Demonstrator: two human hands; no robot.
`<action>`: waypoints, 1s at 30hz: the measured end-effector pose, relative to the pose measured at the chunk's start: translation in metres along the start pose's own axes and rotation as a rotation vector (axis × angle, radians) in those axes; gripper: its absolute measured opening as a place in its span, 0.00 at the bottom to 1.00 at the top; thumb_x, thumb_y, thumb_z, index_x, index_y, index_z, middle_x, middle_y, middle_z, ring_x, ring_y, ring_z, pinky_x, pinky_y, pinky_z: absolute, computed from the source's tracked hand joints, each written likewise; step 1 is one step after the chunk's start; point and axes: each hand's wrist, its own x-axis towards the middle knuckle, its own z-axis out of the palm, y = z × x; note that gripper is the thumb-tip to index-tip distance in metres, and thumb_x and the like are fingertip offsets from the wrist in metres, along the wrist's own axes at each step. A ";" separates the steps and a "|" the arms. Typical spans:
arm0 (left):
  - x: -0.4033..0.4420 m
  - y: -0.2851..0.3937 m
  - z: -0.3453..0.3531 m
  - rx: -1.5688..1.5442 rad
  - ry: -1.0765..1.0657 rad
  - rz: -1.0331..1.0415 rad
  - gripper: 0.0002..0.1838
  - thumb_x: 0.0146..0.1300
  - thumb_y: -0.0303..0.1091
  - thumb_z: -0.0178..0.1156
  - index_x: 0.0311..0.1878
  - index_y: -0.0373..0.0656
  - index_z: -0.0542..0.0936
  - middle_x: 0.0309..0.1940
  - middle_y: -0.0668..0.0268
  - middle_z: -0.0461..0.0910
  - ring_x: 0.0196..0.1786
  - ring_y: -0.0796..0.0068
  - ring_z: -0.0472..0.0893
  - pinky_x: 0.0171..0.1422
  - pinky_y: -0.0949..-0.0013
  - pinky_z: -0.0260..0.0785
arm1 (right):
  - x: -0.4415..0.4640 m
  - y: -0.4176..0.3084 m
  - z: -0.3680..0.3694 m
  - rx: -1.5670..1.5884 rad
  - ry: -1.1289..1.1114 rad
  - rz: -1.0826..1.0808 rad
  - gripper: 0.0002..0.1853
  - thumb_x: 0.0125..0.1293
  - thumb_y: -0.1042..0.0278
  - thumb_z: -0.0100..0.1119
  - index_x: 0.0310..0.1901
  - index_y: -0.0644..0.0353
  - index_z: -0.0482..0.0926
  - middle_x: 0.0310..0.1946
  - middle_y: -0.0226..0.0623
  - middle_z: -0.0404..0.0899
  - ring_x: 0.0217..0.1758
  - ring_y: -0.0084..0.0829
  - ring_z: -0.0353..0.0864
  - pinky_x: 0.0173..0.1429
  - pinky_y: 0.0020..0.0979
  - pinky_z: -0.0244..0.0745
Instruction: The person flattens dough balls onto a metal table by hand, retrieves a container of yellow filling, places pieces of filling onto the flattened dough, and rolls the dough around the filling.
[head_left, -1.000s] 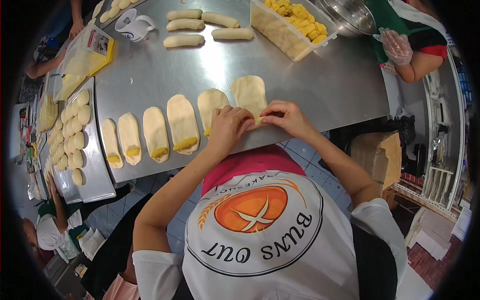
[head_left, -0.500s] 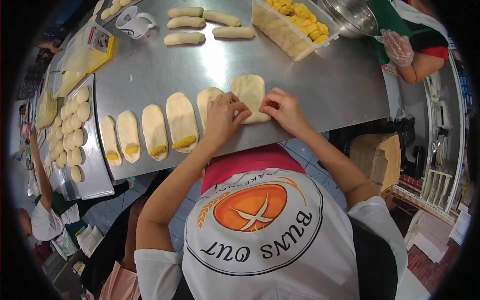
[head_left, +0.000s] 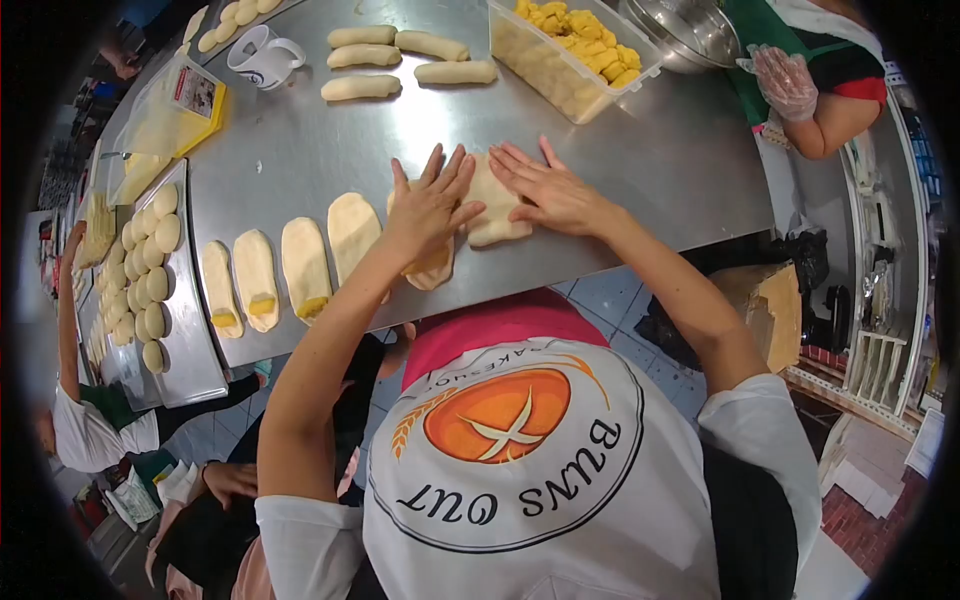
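Note:
My left hand (head_left: 432, 208) lies with its fingers spread at the left edge of the rightmost dough piece (head_left: 495, 212), partly over the neighbouring flat piece (head_left: 431, 272). On that rightmost piece's right side rests my right hand (head_left: 550, 192), fingers stretched out. The near edge of this dough is rolled over, and its far part is flat. Several flat oval dough pieces extend to the left, one of them (head_left: 306, 262) with yellow filling (head_left: 312, 307) near its lower end. My forearm hides part of the dough beside it.
Shaped dough rolls (head_left: 361, 88), a white mug (head_left: 266, 57) and a tub of yellow filling (head_left: 560, 75) stand farther back. Dough balls sit on a metal tray (head_left: 208, 350) at left. A person's gloved hand (head_left: 785, 82) is at upper right.
Both hands have opened from a pinch at the near edge and moved up flat over the dough's sides. That near edge is now folded over. People at left have shifted.

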 end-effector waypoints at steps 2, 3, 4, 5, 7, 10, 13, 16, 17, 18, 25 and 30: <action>-0.006 -0.001 -0.001 0.009 0.077 0.000 0.29 0.65 0.51 0.44 0.67 0.50 0.59 0.69 0.64 0.51 0.72 0.62 0.49 0.66 0.31 0.33 | -0.002 0.001 -0.013 0.037 -0.044 0.029 0.20 0.64 0.58 0.50 0.53 0.60 0.72 0.65 0.42 0.60 0.72 0.39 0.46 0.73 0.43 0.37; -0.009 -0.001 -0.001 -0.001 0.184 0.007 0.28 0.64 0.50 0.47 0.65 0.49 0.62 0.67 0.63 0.56 0.70 0.61 0.53 0.66 0.33 0.36 | 0.001 0.000 -0.022 0.048 -0.062 0.040 0.18 0.64 0.60 0.50 0.51 0.60 0.73 0.64 0.43 0.61 0.71 0.40 0.50 0.72 0.42 0.43; -0.012 0.000 -0.003 -0.009 0.297 0.013 0.27 0.63 0.49 0.50 0.62 0.49 0.66 0.65 0.63 0.62 0.69 0.60 0.57 0.66 0.36 0.40 | 0.002 -0.001 -0.025 0.159 -0.002 0.080 0.19 0.62 0.62 0.52 0.53 0.60 0.72 0.62 0.43 0.63 0.68 0.40 0.55 0.68 0.40 0.50; -0.019 0.004 -0.004 -0.121 0.331 0.009 0.24 0.60 0.47 0.54 0.58 0.49 0.69 0.59 0.65 0.66 0.64 0.60 0.62 0.65 0.41 0.44 | -0.002 -0.010 -0.025 0.272 0.057 0.123 0.20 0.61 0.64 0.53 0.54 0.60 0.71 0.59 0.43 0.65 0.64 0.41 0.61 0.65 0.39 0.56; -0.037 0.021 -0.004 -0.346 0.395 0.012 0.19 0.54 0.42 0.61 0.48 0.48 0.74 0.48 0.68 0.75 0.55 0.61 0.70 0.61 0.51 0.53 | -0.015 -0.032 -0.024 0.389 0.147 0.122 0.19 0.58 0.70 0.55 0.53 0.61 0.70 0.53 0.43 0.69 0.55 0.43 0.68 0.57 0.37 0.65; -0.045 0.051 -0.001 -0.439 0.374 0.019 0.16 0.46 0.38 0.67 0.38 0.48 0.74 0.35 0.73 0.75 0.43 0.66 0.72 0.52 0.62 0.55 | -0.021 -0.051 -0.013 0.364 0.224 -0.009 0.15 0.54 0.77 0.57 0.46 0.63 0.72 0.42 0.43 0.73 0.44 0.44 0.74 0.47 0.37 0.70; -0.035 0.043 0.004 -0.337 0.409 0.046 0.16 0.44 0.37 0.68 0.36 0.49 0.74 0.35 0.74 0.76 0.42 0.68 0.72 0.50 0.62 0.55 | -0.022 -0.049 -0.002 0.336 0.257 -0.027 0.13 0.53 0.77 0.57 0.42 0.63 0.73 0.37 0.42 0.74 0.41 0.43 0.75 0.46 0.37 0.71; -0.030 0.028 -0.003 -0.366 0.340 0.000 0.12 0.50 0.42 0.64 0.36 0.49 0.79 0.33 0.73 0.77 0.42 0.68 0.72 0.51 0.63 0.54 | -0.016 -0.036 -0.002 0.377 0.275 0.055 0.14 0.51 0.76 0.58 0.42 0.62 0.74 0.37 0.41 0.74 0.41 0.42 0.75 0.45 0.37 0.71; -0.027 0.023 -0.004 -0.386 0.311 -0.016 0.12 0.52 0.43 0.63 0.37 0.49 0.80 0.33 0.72 0.78 0.42 0.68 0.73 0.51 0.63 0.54 | -0.014 -0.034 -0.003 0.340 0.296 0.061 0.14 0.52 0.76 0.58 0.43 0.62 0.74 0.38 0.40 0.74 0.41 0.42 0.75 0.45 0.36 0.71; -0.025 0.019 -0.005 -0.366 0.284 -0.008 0.13 0.55 0.45 0.60 0.37 0.48 0.82 0.33 0.71 0.79 0.42 0.67 0.73 0.51 0.63 0.54 | -0.014 -0.033 -0.005 0.304 0.316 0.067 0.15 0.52 0.75 0.58 0.43 0.62 0.74 0.38 0.40 0.74 0.41 0.42 0.75 0.45 0.36 0.71; -0.023 0.013 -0.002 -0.402 0.414 0.001 0.11 0.54 0.40 0.61 0.37 0.46 0.82 0.38 0.66 0.78 0.43 0.67 0.74 0.51 0.63 0.56 | -0.010 -0.040 0.009 0.259 0.353 0.006 0.13 0.59 0.71 0.54 0.47 0.62 0.74 0.36 0.43 0.78 0.40 0.41 0.77 0.44 0.35 0.73; -0.023 0.035 -0.005 -0.577 0.321 0.102 0.14 0.52 0.35 0.64 0.42 0.41 0.79 0.42 0.64 0.78 0.50 0.65 0.75 0.56 0.62 0.58 | -0.002 -0.025 -0.014 0.517 0.059 0.216 0.19 0.61 0.68 0.53 0.54 0.60 0.71 0.39 0.44 0.78 0.40 0.43 0.78 0.44 0.37 0.73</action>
